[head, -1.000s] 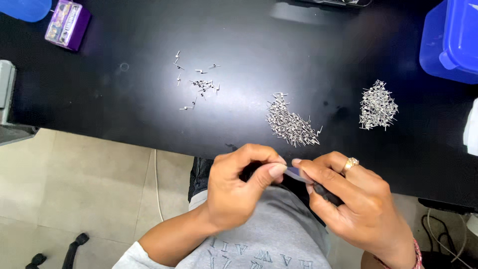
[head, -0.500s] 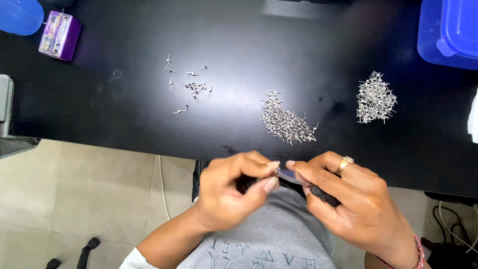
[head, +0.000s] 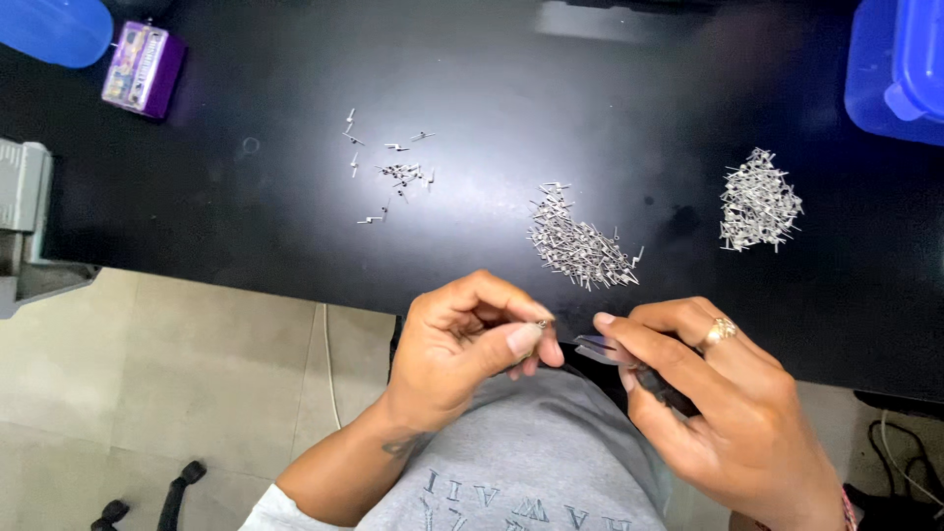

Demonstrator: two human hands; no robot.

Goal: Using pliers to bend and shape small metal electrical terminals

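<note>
Lighting is even and bright. The black table (head: 246,206) shows soft overhead glare near the upper centre of the frame. Focus is sharp at centre; the lower right corner is slightly blurred.

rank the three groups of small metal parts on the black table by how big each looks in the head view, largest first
1. Middle pile of metal pins, the widest dense spread.
2. Right pile of metal pins, more compact; fairly close to the first, so this order is unsure.
3. Left scatter of metal pins, only a few loose pieces.
</note>
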